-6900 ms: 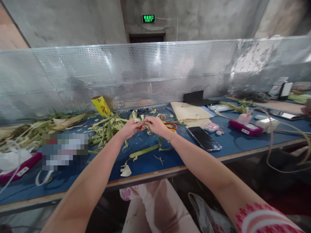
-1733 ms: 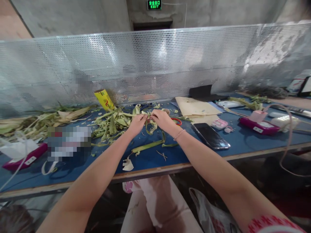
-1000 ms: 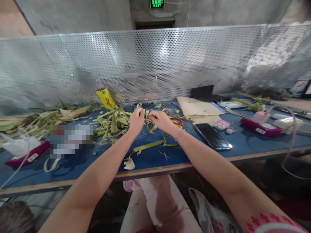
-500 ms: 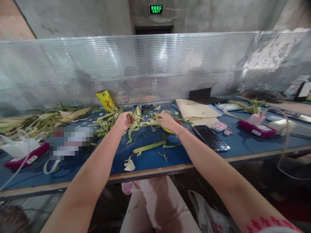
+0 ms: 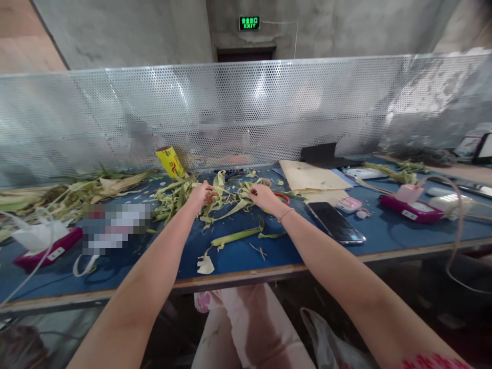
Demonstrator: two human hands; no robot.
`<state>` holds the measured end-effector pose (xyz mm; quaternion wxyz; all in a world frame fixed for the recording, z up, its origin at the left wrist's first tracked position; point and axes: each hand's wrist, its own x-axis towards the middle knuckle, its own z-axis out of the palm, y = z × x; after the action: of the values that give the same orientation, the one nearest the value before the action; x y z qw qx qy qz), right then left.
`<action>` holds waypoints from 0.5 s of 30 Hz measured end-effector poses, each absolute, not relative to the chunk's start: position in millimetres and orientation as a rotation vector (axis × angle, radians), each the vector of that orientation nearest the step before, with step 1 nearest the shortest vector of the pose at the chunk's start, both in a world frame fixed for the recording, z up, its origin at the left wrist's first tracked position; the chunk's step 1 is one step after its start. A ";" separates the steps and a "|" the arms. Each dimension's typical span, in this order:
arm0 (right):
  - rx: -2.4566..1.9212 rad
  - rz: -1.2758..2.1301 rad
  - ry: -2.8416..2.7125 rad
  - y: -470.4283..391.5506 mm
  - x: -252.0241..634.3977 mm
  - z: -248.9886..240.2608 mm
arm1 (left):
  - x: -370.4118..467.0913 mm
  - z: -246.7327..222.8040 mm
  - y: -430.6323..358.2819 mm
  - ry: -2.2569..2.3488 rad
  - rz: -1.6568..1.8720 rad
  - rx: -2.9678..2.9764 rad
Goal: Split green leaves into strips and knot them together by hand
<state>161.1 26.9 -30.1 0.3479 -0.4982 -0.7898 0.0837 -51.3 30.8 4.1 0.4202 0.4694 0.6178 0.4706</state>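
Observation:
My left hand (image 5: 203, 193) is over a heap of torn green husk or leaf strips (image 5: 169, 200), its fingers loosely bent and apart, with nothing clearly visible in them. Pale curled strips (image 5: 220, 185) lie just beyond its fingertips. To the right, my right hand (image 5: 263, 198) pinches a pale green leaf strip (image 5: 243, 191), thumb and fingers pressed together. A red and yellow round rim (image 5: 283, 197) shows partly behind that hand. Nearer the table's front lie a longer green stalk piece (image 5: 236, 237), a whitish scrap (image 5: 205, 264) and thin twigs (image 5: 258, 250).
Left are dry husks (image 5: 80, 197) and a purple power strip (image 5: 49, 251). A yellow tube (image 5: 170, 162) leans by the perforated metal screen (image 5: 246, 113). Right are a black phone (image 5: 335, 222), brown paper (image 5: 313, 176), a pink case (image 5: 348, 204) and another purple power strip (image 5: 409, 209).
The view has tilted up slightly. Greenish bits seen at my left fingers earlier no longer show there, and those fingers look looser. My right hand stays pinched on the strip.

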 end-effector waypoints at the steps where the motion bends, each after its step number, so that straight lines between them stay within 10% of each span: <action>1: -1.295 0.194 -1.975 28.9 163.2 -30.0 | -52.0 2.8 32.2 1.586 1.179 1.224; 15: -1.190 0.188 -1.621 41.5 167.7 -35.2 | -76.7 -25.4 50.2 2.145 0.636 2.469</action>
<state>167.7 41.5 -35.2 0.5321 -0.4989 -0.6795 0.0788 -76.7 50.2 -25.4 -0.0951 0.7376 0.6410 0.1901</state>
